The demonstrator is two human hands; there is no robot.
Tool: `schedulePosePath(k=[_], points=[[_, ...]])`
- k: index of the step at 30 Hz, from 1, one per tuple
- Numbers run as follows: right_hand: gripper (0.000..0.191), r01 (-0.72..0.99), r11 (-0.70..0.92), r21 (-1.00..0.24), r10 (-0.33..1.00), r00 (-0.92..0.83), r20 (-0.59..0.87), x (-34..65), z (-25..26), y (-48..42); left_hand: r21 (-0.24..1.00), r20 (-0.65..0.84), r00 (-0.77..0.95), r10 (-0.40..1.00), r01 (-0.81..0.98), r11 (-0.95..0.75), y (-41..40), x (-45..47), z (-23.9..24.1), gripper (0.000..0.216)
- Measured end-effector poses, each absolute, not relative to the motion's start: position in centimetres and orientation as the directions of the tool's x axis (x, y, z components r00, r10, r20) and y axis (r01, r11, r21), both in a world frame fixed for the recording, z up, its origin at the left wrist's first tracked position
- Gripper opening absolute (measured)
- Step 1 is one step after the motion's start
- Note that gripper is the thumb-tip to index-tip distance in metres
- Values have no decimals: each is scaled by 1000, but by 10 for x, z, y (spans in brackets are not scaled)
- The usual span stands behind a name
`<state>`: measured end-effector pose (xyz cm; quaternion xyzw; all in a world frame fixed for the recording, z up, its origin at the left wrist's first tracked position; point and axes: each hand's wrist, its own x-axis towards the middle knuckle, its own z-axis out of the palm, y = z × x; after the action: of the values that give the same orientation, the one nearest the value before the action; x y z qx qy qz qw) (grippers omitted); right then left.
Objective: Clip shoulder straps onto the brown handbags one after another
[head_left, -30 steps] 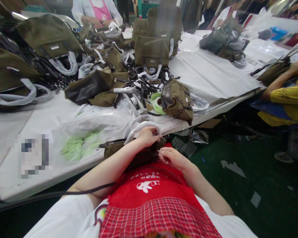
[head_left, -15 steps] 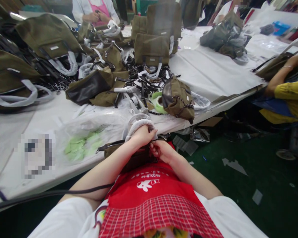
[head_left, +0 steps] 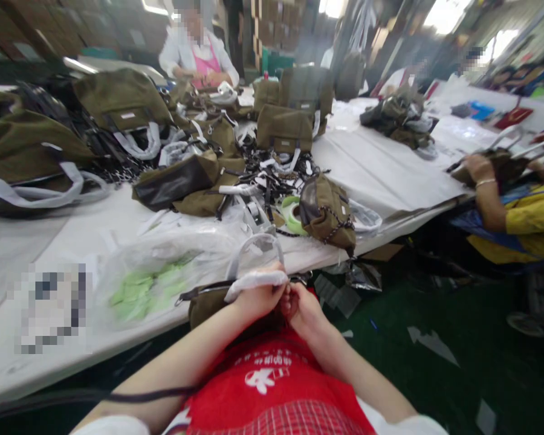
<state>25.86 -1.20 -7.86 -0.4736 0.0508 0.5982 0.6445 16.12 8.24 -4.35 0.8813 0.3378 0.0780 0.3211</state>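
Observation:
An olive-brown handbag [head_left: 204, 309] rests at the table's front edge against my red apron, partly covered by my forearms. One of its handles, wrapped in white padding [head_left: 256, 279], lies across the back of my left hand [head_left: 263, 296]. The other wrapped handle [head_left: 254, 239] stands up behind it. My left hand is closed, with its fingertips at the bag's upper right end. My right hand [head_left: 303, 309] pinches right beside it, its fingertips meeting the left ones. Whatever sits between the fingers is too small or hidden to make out.
A plastic bag of light-green pieces [head_left: 149, 290] lies left on the white table [head_left: 344, 157]. Beyond are a tape dispenser [head_left: 255, 211], a green tape roll [head_left: 292, 214], a small olive bag [head_left: 327, 211] and piled handbags [head_left: 122, 109]. A co-worker's yellow sleeve [head_left: 530, 211] is at right.
My view has tilted up, so the table sits lower. The wrapped handle has dropped over the back of my left hand, and my hands have come closer together.

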Motion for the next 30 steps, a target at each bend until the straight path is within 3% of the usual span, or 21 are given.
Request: schedulePosePath(k=[3, 6, 9, 12, 15, 18, 24, 30], points=[[22, -787, -79, -612, 734, 370, -570, 251, -90, -10, 665, -25, 688, 725, 553, -502, 78, 157, -60, 23], [35, -764, -45, -644, 777, 378, -504, 258, -119, -4, 864, -121, 469, 875, 484, -140, 86, 163, -85, 16], [54, -612, -187, -769, 836, 312, -452, 276, -139, 4, 946, -236, 382, 894, 299, 122, 94, 168, -100, 19], [61, -352, -243, -904, 863, 346, -367, 289, -134, 4, 961, -215, 393, 894, 249, 122, 94, 167, -101, 18], [57, -218, -229, -949, 888, 352, -295, 291, -115, -3, 957, -197, 402, 894, 277, 86, 92, 164, -91, 15], [48, -192, -150, -970, 886, 409, -218, 289, -100, -8, 946, -202, 403, 893, 316, 71, 92, 162, -84, 16], [39, -344, -267, -900, 818, 413, -400, 305, -104, -12, 939, -270, 448, 852, 318, 131, 92, 150, -87, 20], [31, -174, -253, -952, 777, 550, -307, 323, -109, -14, 957, -241, 553, 798, 274, 99, 89, 139, -80, 23]])
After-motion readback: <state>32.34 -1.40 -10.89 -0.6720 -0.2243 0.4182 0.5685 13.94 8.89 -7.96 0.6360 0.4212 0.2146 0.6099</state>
